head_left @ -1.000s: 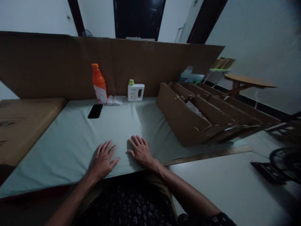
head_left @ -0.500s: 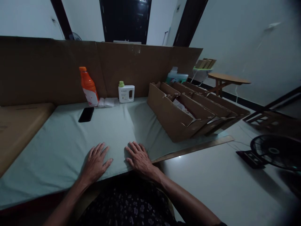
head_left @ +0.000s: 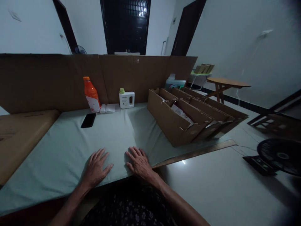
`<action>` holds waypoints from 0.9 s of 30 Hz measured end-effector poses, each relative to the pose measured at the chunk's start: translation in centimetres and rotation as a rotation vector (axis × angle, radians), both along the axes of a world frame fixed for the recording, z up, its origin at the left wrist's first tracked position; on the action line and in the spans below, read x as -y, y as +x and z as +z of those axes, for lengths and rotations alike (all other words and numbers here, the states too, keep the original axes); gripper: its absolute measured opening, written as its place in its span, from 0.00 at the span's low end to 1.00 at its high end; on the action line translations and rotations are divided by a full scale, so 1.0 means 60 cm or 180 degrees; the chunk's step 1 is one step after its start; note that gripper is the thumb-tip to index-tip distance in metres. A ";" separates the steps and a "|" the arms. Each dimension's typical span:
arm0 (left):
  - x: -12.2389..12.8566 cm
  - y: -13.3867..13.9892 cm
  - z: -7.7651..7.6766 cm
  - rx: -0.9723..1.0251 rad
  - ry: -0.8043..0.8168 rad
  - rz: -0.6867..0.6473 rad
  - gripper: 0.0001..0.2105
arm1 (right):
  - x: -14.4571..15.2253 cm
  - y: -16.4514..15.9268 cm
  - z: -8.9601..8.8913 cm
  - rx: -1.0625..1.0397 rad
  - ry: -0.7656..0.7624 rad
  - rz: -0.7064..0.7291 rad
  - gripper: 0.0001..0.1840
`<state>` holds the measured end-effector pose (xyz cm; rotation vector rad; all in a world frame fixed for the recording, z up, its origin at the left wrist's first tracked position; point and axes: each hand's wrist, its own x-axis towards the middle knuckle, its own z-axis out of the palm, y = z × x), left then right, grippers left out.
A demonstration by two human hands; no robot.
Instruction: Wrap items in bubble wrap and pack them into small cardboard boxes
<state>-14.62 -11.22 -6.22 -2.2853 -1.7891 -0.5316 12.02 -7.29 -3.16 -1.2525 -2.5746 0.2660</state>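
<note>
My left hand (head_left: 96, 168) lies flat on the pale green cloth (head_left: 117, 135) near the table's front edge, fingers spread and holding nothing. To its right, my right hand (head_left: 138, 162) rests palm down on the same cloth, also open. Beyond my left hand lies a black phone (head_left: 88, 120). Behind the phone stand an orange bottle (head_left: 91, 94) with a white label and, beside it, some small white folded packets (head_left: 110, 108). A white jug with a green cap (head_left: 127, 99) is upright at the back.
Cardboard bins (head_left: 174, 122) stand side by side at the right, one with whitish contents. Behind them is a bottle of blue-green liquid (head_left: 175, 82). A cardboard wall (head_left: 138, 72) closes off the back. A brown box (head_left: 25, 131) lies left; a black fan (head_left: 279, 157) stands on the floor right.
The camera view has tilted up slightly, so the things sit lower in the picture. Both hands stay flat in place on the cloth.
</note>
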 end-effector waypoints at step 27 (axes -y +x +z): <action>-0.004 -0.022 -0.037 -0.0080 0.0681 -0.0348 0.24 | -0.189 0.311 0.365 -0.0603 0.1005 -0.1412 0.16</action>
